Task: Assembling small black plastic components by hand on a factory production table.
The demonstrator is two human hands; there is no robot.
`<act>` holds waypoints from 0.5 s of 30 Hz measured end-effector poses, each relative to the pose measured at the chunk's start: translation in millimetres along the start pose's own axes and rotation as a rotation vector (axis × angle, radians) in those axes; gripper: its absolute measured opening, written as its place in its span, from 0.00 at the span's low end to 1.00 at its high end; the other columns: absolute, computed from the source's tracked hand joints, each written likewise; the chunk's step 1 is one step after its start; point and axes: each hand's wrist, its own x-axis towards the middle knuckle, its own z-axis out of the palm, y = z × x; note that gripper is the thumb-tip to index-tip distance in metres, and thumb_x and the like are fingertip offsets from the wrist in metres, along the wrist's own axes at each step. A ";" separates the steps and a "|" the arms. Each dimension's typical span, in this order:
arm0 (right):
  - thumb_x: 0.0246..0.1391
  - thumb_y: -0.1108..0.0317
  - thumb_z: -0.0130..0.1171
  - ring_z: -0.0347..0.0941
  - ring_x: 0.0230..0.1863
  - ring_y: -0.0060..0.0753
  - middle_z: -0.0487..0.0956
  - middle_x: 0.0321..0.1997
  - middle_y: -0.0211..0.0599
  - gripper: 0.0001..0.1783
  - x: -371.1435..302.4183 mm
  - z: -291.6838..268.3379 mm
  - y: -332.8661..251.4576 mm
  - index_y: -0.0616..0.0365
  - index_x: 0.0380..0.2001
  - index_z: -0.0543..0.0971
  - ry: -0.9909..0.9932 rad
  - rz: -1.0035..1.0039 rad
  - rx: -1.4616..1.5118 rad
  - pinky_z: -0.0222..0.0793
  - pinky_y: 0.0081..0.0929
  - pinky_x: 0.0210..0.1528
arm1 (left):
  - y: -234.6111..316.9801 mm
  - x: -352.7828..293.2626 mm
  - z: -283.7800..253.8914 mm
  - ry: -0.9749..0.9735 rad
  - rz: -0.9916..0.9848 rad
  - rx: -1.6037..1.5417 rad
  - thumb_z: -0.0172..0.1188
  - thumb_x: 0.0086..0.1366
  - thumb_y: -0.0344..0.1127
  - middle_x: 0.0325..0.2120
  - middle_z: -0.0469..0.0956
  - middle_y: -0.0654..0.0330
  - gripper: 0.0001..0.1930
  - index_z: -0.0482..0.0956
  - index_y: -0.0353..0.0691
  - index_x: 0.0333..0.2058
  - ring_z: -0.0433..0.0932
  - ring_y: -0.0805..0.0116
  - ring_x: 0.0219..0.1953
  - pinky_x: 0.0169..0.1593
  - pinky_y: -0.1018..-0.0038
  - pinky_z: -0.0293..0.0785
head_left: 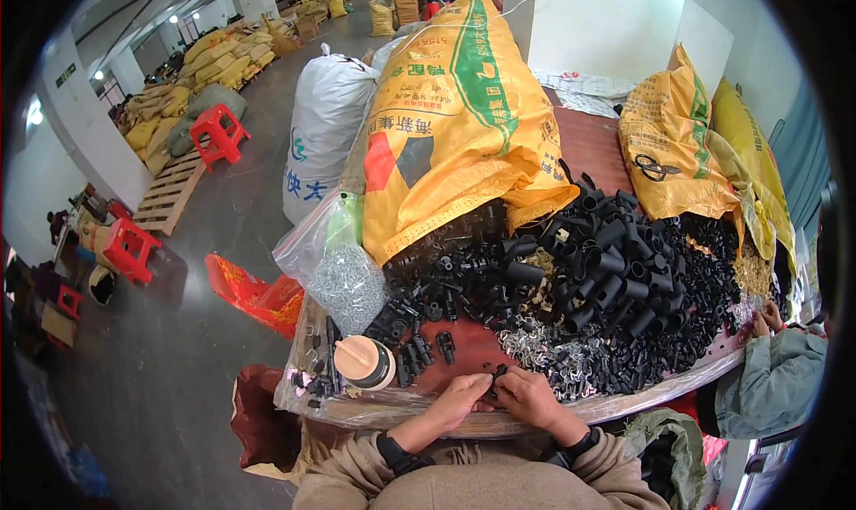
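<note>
At the near edge of the table, my left hand (464, 399) and my right hand (530, 398) meet with their fingertips pinched together. Between them is a small black plastic part (498, 373), partly covered by the fingers. Beyond my left hand lie several black plastic fittings (414, 357) and a single separate fitting (446, 346). A round tub with a tan lid (358, 358) stands to their left. Close to my right hand spreads a heap of silvery metal clips (555, 360), with thick black tubes (615, 265) piled behind it.
A large yellow woven sack (464, 127) spills black parts onto the table. A clear bag of small metal pieces (347, 289) leans beside it. Scissors (655, 167) rest on another yellow sack. At right, a co-worker's sleeve (774, 381) reaches the table. Red stools (218, 135) stand on the floor.
</note>
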 end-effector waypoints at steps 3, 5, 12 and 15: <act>0.39 0.72 0.56 0.69 0.21 0.41 0.70 0.21 0.37 0.04 0.4 0.7 2.8 0.57 0.21 0.71 -0.017 0.004 0.006 0.64 0.31 0.21 | -2.6 1.4 -3.0 -0.028 -0.010 0.039 0.43 0.64 0.42 0.32 0.71 0.68 0.15 0.70 0.37 0.39 0.69 0.81 0.32 0.35 0.84 0.67; 0.38 0.72 0.56 0.69 0.21 0.41 0.70 0.21 0.36 0.04 1.5 0.8 4.3 0.57 0.19 0.72 -0.023 0.028 0.031 0.65 0.31 0.21 | -3.0 2.2 -3.4 -0.024 -0.011 0.051 0.44 0.64 0.42 0.32 0.71 0.67 0.15 0.70 0.37 0.40 0.69 0.81 0.33 0.35 0.84 0.67; 0.36 0.73 0.58 0.70 0.20 0.39 0.71 0.19 0.37 0.04 3.0 3.7 6.3 0.58 0.18 0.72 -0.021 0.084 0.043 0.65 0.29 0.21 | -1.4 4.0 -4.3 -0.014 -0.029 0.065 0.46 0.63 0.40 0.33 0.71 0.67 0.15 0.69 0.37 0.43 0.69 0.81 0.33 0.37 0.84 0.67; 0.36 0.73 0.58 0.70 0.20 0.39 0.71 0.19 0.37 0.04 2.1 6.9 8.7 0.58 0.18 0.72 -0.004 0.094 0.050 0.65 0.28 0.21 | 0.6 4.3 -3.6 -0.044 -0.013 0.074 0.48 0.62 0.39 0.34 0.71 0.66 0.15 0.69 0.37 0.44 0.70 0.80 0.33 0.36 0.85 0.67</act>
